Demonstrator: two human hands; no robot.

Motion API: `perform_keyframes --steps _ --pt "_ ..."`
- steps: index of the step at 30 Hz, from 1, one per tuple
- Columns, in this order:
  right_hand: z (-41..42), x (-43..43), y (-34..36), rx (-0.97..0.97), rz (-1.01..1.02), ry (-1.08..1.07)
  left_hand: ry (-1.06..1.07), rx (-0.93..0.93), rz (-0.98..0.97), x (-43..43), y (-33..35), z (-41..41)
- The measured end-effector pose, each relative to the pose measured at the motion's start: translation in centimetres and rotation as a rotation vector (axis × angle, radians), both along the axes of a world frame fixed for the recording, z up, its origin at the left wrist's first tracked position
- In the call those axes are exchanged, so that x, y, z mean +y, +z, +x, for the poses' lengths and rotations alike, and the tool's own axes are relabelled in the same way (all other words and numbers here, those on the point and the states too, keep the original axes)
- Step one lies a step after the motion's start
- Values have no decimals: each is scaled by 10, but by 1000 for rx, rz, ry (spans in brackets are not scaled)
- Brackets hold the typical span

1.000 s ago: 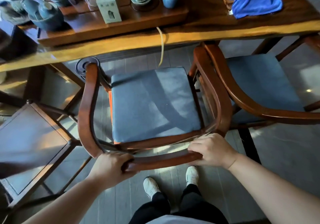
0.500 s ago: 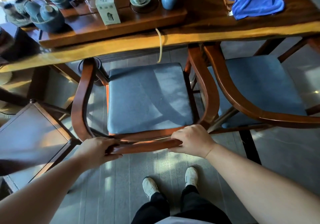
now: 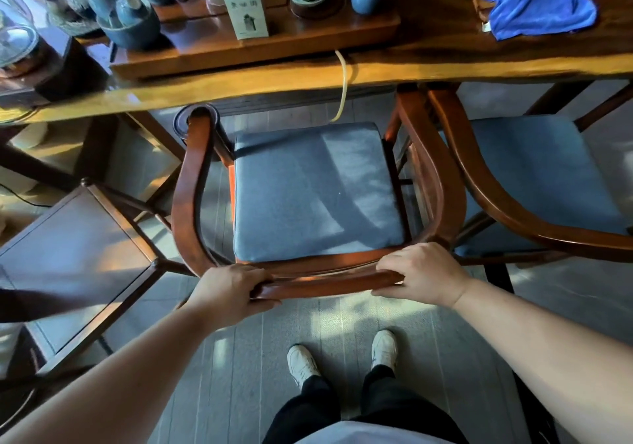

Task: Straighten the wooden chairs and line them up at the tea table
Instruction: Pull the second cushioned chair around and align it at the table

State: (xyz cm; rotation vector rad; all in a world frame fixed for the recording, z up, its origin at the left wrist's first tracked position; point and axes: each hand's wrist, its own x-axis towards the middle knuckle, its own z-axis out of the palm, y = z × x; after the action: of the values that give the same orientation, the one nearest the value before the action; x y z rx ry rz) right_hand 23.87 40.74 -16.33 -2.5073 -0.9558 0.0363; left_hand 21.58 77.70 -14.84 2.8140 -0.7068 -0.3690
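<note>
Hands clamp the back rail of the middle chair [image 3: 318, 190], left hand [image 3: 229, 292] and right hand [image 3: 423, 274] evenly spaced, so it sits dead ahead of you, its arm tips just under the worktop [image 3: 411, 70] edge, right armrest touching the neighbouring chair [image 3: 534, 183].

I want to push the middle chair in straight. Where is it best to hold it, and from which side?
Probably by the curved back rail, from behind. It runs crosswise at the chair's rear, so the left hand and right hand, spread along it, can steer squarely toward the tea table.
</note>
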Motion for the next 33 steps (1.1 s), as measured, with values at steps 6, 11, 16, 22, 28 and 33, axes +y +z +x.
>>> perform_keyframes --steps 6,11,16,22,28,33 --pt "-7 11 8 58 -66 -64 -61 -9 26 3 5 1" --pt "-22 25 3 42 -96 -78 -75 23 50 16 9 -4" --pt "-24 29 16 140 -165 -114 9 104 74 11 13 -6" --pt "-24 35 46 378 -332 -79 50 93 -26 7 15 -17" --pt "-12 59 64 250 -363 65 -33 -45 10 -12 38 -25" --pt "10 100 77 167 -237 152 161 -112 155 -12 69 -31"
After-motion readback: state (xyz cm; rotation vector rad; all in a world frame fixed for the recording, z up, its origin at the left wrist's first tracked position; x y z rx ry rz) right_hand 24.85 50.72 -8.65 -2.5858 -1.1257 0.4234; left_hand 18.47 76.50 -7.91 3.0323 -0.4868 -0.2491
